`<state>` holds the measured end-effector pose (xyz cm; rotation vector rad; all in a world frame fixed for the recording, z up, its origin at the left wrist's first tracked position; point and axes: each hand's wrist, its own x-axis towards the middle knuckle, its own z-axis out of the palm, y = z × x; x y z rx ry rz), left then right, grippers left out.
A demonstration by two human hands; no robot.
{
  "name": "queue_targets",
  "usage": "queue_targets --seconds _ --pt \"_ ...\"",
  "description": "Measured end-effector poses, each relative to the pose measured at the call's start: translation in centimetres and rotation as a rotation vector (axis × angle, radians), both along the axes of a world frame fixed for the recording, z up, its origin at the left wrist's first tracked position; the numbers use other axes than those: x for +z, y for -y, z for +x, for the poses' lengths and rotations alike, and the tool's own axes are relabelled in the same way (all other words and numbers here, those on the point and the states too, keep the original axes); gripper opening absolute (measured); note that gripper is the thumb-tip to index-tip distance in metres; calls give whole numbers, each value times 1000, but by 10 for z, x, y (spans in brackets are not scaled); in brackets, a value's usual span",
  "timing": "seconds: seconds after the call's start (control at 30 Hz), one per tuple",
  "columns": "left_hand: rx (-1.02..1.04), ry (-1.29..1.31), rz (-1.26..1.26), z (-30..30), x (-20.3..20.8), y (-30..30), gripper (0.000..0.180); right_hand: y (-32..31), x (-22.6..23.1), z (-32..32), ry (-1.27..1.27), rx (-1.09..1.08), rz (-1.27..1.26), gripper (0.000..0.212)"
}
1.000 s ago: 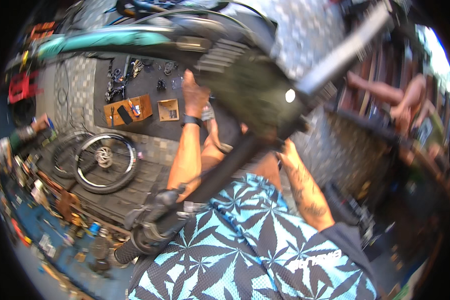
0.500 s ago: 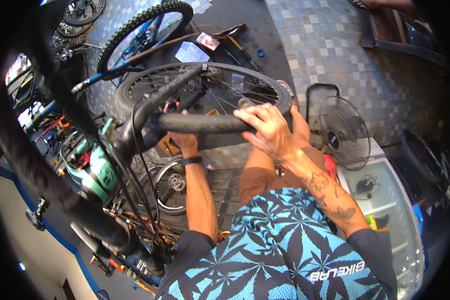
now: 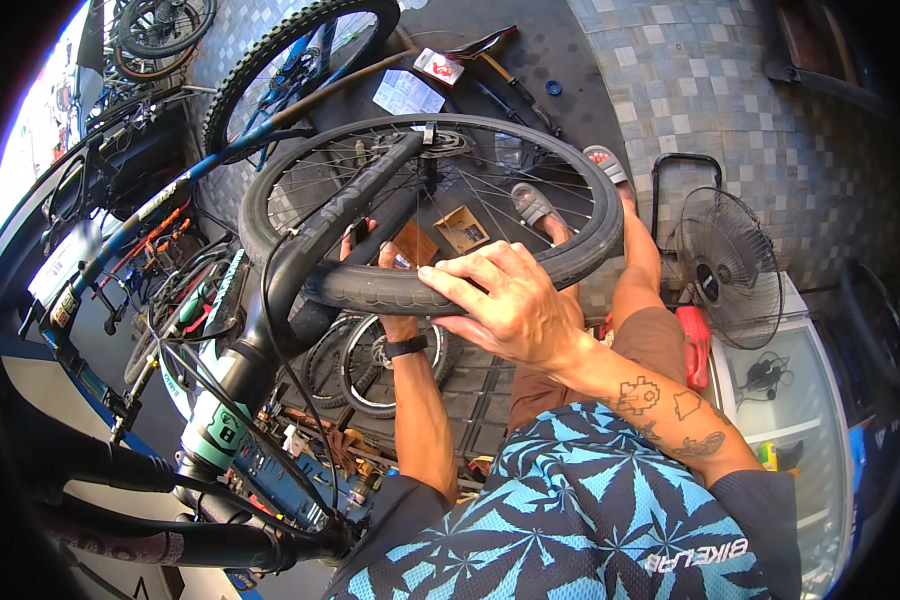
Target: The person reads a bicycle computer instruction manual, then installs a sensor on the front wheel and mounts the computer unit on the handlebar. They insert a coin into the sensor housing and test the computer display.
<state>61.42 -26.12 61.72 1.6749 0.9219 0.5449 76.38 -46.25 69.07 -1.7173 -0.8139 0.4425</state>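
A bicycle wheel with a black tyre (image 3: 577,262) sits in a black fork (image 3: 342,200), its spoked face toward me. My right hand (image 3: 510,305) is closed over the near stretch of tyre, fingers on top and thumb below. My left hand (image 3: 398,325) reaches up under the tyre beside the fork legs. Its fingers are partly hidden and curl around a small dark thing that I cannot make out. The fork runs down to a black and mint-green head tube (image 3: 213,430) and dark handlebars (image 3: 160,540) at the lower left.
A standing fan (image 3: 735,270) and a glass-topped case (image 3: 790,400) are at my right. Beyond the wheel lie a paper sheet (image 3: 408,92), a small box (image 3: 438,67) and a blue bike's knobby tyre (image 3: 220,110). A cardboard box (image 3: 462,230) is on the floor below.
The wheel's spoked face shows more widely. My right hand is closer to the fork along the tyre. The handlebars and frame have shifted down in view.
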Motion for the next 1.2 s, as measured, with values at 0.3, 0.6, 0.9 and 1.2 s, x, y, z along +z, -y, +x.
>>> queue_targets --seconds 0.3,0.6,0.9,1.2 --pt "21 -21 218 -1 -19 -2 51 51 -27 -4 80 4 -138 64" --pt "203 46 -8 8 -29 18 50 84 -61 18 272 122 -243 58" --pt "222 114 -82 10 -43 14 49 15 -47 10 82 91 -104 32" --pt "196 122 -137 5 -48 14 47 58 -71 10 371 141 -383 44"
